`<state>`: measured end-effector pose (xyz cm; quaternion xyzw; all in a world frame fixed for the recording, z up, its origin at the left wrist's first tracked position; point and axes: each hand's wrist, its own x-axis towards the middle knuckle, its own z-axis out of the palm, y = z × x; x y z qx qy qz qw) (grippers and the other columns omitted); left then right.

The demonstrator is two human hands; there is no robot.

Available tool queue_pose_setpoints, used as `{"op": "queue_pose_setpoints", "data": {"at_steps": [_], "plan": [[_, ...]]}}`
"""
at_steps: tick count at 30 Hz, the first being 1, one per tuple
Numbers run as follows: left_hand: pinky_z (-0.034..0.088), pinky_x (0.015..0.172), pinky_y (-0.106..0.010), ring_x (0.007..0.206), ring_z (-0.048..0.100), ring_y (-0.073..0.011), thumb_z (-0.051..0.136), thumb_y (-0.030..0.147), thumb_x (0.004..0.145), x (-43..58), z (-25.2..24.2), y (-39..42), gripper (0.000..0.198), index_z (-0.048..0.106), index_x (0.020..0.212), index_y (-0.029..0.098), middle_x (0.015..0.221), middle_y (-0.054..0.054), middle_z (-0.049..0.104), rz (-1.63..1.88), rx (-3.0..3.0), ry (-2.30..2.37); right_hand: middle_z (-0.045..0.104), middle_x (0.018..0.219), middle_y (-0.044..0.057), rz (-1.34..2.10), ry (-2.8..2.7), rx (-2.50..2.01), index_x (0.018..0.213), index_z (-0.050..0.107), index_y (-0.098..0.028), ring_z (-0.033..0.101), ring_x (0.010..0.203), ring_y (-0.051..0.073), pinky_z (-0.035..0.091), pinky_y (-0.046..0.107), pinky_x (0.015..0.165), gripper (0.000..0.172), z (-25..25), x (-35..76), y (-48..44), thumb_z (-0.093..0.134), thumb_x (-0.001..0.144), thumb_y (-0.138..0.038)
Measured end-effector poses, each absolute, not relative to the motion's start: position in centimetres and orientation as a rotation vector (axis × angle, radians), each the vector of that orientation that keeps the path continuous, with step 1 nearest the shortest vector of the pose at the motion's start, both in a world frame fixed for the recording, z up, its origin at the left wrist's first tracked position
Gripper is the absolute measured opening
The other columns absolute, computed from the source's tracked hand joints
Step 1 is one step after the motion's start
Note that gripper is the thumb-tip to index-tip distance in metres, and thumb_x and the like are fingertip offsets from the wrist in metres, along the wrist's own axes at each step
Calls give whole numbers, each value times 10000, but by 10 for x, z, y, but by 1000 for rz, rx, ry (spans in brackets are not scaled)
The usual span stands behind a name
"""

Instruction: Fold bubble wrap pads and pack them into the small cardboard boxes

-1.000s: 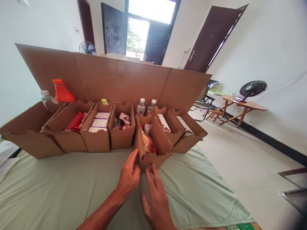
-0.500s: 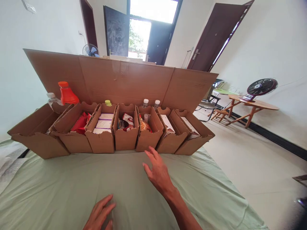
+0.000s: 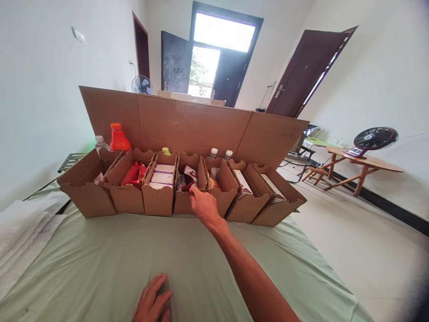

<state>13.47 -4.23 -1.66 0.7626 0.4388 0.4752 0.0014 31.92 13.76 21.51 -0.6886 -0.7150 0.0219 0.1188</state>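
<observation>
Several brown cardboard boxes stand in a fanned row on the green cloth. At the middle cardboard box, my right hand has its fingers curled on the front rim near the right corner; the fingertips are partly hidden. Inside that box a dark red and white packet shows. My left hand hovers low over the cloth at the bottom of the view, fingers apart and holding nothing. Left of the middle box, one box holds white packs with purple edges, another red packets.
A tall cardboard panel stands behind the boxes. Before it are an orange bottle, a clear bottle and more bottle caps. Crumpled white wrap lies at left on the green cloth. A fan sits on a wooden table at right.
My right hand has moved forward and left, from above the cloth to the middle box's front rim, and its fingers have curled. The camera view has shifted; my left hand stays low and open.
</observation>
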Motion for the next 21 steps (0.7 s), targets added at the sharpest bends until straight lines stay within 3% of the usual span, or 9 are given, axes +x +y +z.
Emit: {"op": "queue_pose_setpoints", "data": {"at_steps": [5, 9, 13, 15, 17, 21], "plan": [[598, 972, -357, 1185, 685, -243, 512, 72, 877, 127, -13, -42, 316, 737, 1028, 234, 1234, -126, 725, 1523, 2349, 1306, 795, 952, 73, 39, -2067, -1971, 1086, 674, -212, 752, 876, 230, 430, 265, 687, 222, 206, 325, 85, 466, 1010, -189], [611, 934, -338, 1199, 676, -245, 566, 127, 895, 114, 0, -47, 361, 676, 1224, 225, 1342, -138, 667, 1418, 2302, 1316, 772, 849, 31, 26, -2069, -1676, 992, 675, -210, 727, 747, 168, 457, 245, 667, 222, 189, 344, 1, 457, 1017, -180], [578, 978, -422, 1261, 622, -272, 526, 186, 934, 109, 31, -50, 446, 558, 1376, 234, 1396, -137, 618, 1347, 2058, 1465, 768, 810, 21, 28, -1973, -1367, 1003, 693, -241, 724, 698, 168, 533, 249, 659, 174, 178, 387, -77, 519, 1009, -230], [538, 1018, -481, 1265, 604, -292, 532, 245, 942, 109, 51, -48, 495, 495, 1435, 245, 1416, -136, 594, 1329, 1931, 1498, 792, 888, 19, 34, -1814, -1464, 1044, 714, -272, 755, 781, 181, 578, 252, 726, 153, 177, 411, -105, 573, 986, -255], [507, 1038, -515, 1245, 601, -302, 562, 307, 934, 113, 70, -44, 576, 425, 1492, 268, 1465, -131, 549, 1276, 1799, 1516, 793, 1066, 34, 78, -1548, -1589, 1201, 689, -296, 763, 933, 201, 597, 271, 816, 242, 173, 431, -126, 581, 984, -285], [456, 1074, -543, 1302, 552, -320, 612, 384, 905, 128, 96, -32, 713, 317, 1552, 344, 1586, -92, 426, 1168, 1587, 1402, 553, 1507, 111, 400, -1238, -1652, 1561, 366, -293, 618, 1286, 267, 581, 340, 946, 639, 145, 450, -156, 593, 970, -380]]}}
